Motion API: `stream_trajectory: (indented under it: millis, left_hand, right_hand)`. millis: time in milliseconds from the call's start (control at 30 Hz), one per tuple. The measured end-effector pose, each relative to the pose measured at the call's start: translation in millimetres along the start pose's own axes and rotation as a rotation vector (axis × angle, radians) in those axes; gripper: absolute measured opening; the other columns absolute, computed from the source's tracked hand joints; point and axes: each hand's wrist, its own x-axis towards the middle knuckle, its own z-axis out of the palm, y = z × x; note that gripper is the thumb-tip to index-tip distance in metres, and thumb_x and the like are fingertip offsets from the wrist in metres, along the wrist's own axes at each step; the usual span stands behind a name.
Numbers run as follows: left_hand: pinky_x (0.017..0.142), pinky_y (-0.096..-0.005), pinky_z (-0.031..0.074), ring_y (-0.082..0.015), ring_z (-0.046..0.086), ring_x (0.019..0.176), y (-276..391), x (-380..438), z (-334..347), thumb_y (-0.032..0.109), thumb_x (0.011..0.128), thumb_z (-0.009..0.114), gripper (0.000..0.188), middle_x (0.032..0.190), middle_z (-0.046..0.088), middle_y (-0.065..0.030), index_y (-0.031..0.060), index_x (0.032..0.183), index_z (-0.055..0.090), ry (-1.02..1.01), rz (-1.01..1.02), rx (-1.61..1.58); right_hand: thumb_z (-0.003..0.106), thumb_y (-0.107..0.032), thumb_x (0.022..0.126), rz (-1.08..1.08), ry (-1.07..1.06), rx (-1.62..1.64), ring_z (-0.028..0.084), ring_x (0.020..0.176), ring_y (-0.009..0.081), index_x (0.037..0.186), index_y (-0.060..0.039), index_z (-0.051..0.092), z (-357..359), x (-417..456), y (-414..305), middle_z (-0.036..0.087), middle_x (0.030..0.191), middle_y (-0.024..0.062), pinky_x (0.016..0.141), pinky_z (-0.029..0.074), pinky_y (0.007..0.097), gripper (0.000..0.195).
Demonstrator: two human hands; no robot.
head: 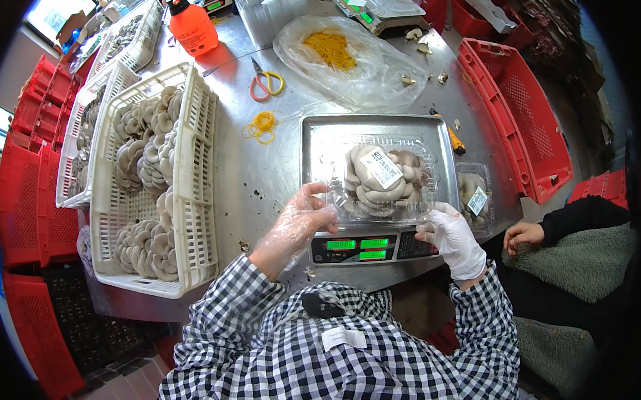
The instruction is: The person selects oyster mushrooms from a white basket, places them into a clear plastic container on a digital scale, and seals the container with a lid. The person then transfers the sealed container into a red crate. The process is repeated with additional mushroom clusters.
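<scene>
A clear plastic clamshell box (342, 214) of oyster mushrooms (376, 189), with a printed label on its lid, rests on the steel pan of a digital scale (310, 141). At its near left corner is my left hand (305, 219) in a thin clear glove, thumb and fingers closed on the edge. My right hand (453, 240), in a white glove, has its fingertips at the near right corner; whether they grip it is hard to tell. Green digits glow on the scale's display (357, 249). Right of the scale lies another labelled mushroom box (474, 193).
White crates (193, 168) of mushrooms stand left. Beyond the scale lie scissors (264, 84), rubber bands (261, 126), a bag (379, 63) of more bands and an orange bottle (192, 28). A yellow utility knife (456, 141) and red crate (526, 121) are right, near another person's hand (523, 238).
</scene>
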Motion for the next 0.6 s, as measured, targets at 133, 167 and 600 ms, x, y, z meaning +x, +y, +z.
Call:
stream_trajectory:
  millis: [133, 167, 600]
  left_hand:
    - [0.080, -0.0344, 0.056, -0.0208, 0.064, 0.080, 6, 4, -3, 0.002, 0.084, 0.071, 0.044, 0.089, 0.059, -0.0094, -0.0006, 0.119, 0.044, -0.028, -0.079, -0.071]
    - [0.079, -0.0338, 0.057, -0.0208, 0.065, 0.081, 7, 4, -5, 0.001, 0.083, 0.071, 0.042, 0.089, 0.059, -0.0095, 0.0004, 0.117, 0.045, -0.044, -0.112, -0.100]
    - [0.077, -0.0328, 0.061, -0.0233, 0.068, 0.081, 4, 8, -5, -0.006, 0.080, 0.069, 0.030, 0.089, 0.058, -0.0096, 0.0005, 0.100, 0.049, 0.037, -0.193, -0.068]
  right_hand:
    - [0.063, -0.011, 0.092, 0.008, -0.039, 0.063, 0.068, 0.084, 0.0229, 0.108, -0.0045, 0.057, -11, 6, 5, 0.067, 0.097, 0.0124, 0.075, 0.059, 0.0396, 0.018]
    - [0.063, -0.011, 0.092, 0.004, -0.037, 0.065, 0.068, 0.083, 0.0228, 0.106, -0.0046, 0.057, -11, 6, 6, 0.067, 0.096, 0.0123, 0.075, 0.059, 0.0394, 0.017]
    - [0.057, -0.004, 0.093, -0.065, 0.023, 0.085, 0.067, 0.078, 0.0231, 0.098, -0.0024, 0.055, 4, 2, 10, 0.062, 0.091, 0.0108, 0.071, 0.060, 0.0361, 0.006]
